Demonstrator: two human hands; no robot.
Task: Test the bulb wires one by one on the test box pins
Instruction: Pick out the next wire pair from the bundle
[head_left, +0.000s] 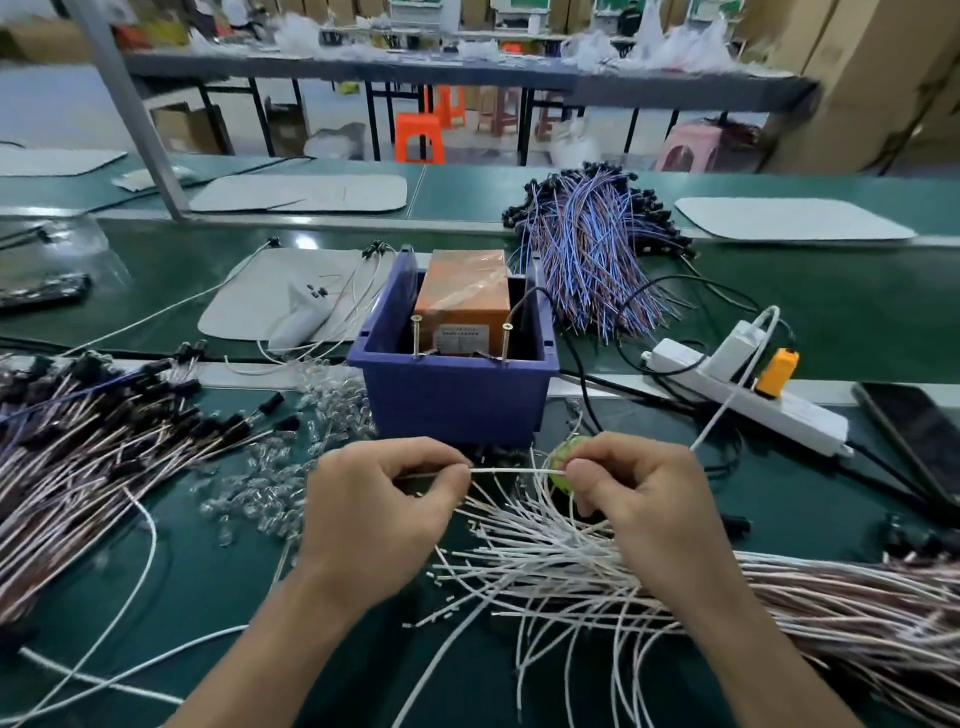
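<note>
Now we hold one white wire (514, 470) straight between both hands, at 6 o'clock from the orange test box (462, 296).
Our left hand (379, 514) pinches one end between thumb and forefinger. Our right hand (639, 499) pinches the other end, with a green round thing (563, 457) behind its fingers. The test box sits in a blue bin (457, 400), and two upright pins (415, 335) stand at the bin's near rim, apart from the wire. A heap of white wires (545, 561) lies at 5 o'clock, clear bulbs (260, 467) at 9 o'clock and a power strip (748, 395) at 2 o'clock.
</note>
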